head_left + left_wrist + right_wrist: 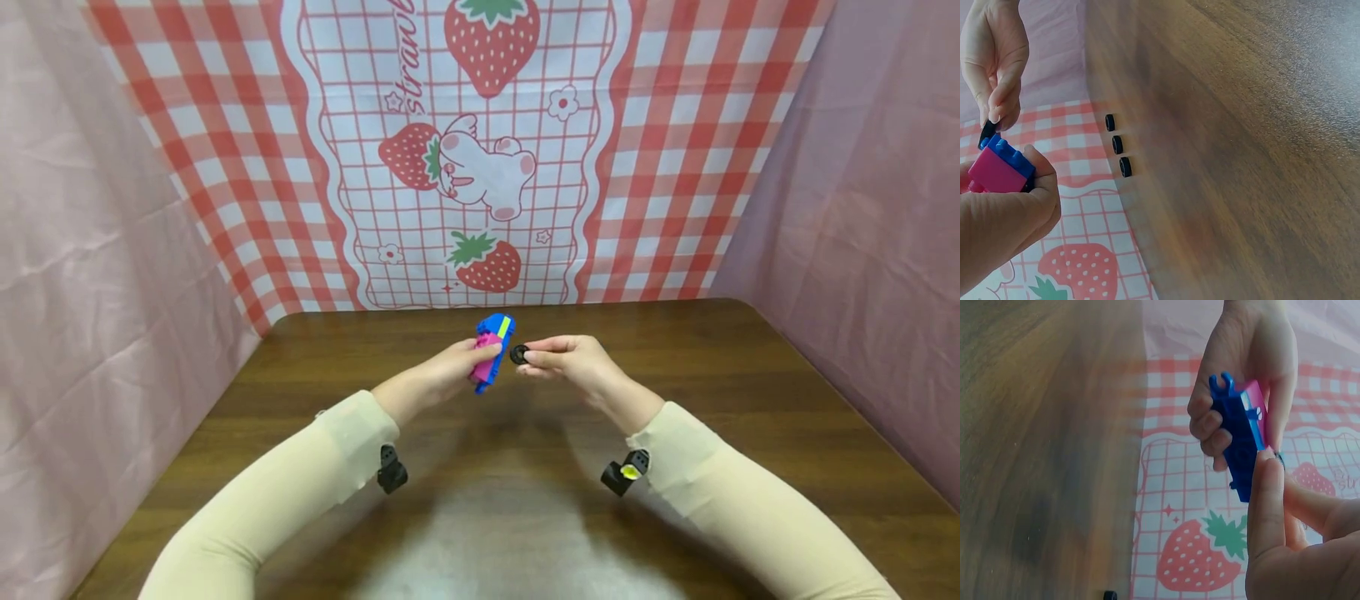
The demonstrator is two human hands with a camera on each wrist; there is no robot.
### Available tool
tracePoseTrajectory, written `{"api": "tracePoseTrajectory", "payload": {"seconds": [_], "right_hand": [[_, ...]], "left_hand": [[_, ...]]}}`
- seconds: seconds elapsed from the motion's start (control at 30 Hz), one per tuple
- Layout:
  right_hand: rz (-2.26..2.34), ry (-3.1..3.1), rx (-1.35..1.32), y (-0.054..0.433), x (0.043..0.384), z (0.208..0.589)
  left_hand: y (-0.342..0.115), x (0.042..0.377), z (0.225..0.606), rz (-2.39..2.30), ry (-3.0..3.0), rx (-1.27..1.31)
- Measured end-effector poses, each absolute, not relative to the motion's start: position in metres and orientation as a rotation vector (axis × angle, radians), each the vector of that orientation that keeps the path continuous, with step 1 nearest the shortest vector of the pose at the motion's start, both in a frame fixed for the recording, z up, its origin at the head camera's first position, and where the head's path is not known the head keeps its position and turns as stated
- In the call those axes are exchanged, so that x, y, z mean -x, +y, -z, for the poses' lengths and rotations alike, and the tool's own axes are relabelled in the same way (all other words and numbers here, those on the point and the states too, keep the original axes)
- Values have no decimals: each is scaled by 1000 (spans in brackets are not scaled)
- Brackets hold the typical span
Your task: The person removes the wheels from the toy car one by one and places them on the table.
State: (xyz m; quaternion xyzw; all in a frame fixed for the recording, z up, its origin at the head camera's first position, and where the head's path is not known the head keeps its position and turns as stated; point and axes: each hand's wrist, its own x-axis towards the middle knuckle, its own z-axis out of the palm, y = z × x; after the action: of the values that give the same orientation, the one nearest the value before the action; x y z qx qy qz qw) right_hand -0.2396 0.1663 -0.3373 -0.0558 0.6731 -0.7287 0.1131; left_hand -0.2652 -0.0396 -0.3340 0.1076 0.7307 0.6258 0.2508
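My left hand (444, 372) grips a toy vehicle body (486, 367) built of blue and pink blocks with a yellow-green stripe. In the right wrist view, a forked hook tops the blue block body (1238, 437), and its underside faces the camera. A small black toy wheel (519, 354) is pinched between thumb and fingers of my right hand (585, 364), close beside the blue part. From the left wrist, the held wheel (987, 132) appears edge-on near the blue studs; whether it touches them I cannot tell.
Three more black wheels (1117, 144) stand in a row near the wooden table's (1229, 187) far edge; both hands hide that spot in the head view. Behind the table hangs a strawberry-print cloth (480, 167), with pale pink curtains (112, 250) at the sides.
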Motion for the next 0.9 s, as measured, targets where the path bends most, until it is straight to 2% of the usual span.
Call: {"api": "tracePoseTrajectory", "payload": {"seconds": [0.9], "right_hand": [[2191, 1935, -110, 226, 257, 329]], "left_hand": [[-50, 259, 334, -1675, 1998, -234]]}}
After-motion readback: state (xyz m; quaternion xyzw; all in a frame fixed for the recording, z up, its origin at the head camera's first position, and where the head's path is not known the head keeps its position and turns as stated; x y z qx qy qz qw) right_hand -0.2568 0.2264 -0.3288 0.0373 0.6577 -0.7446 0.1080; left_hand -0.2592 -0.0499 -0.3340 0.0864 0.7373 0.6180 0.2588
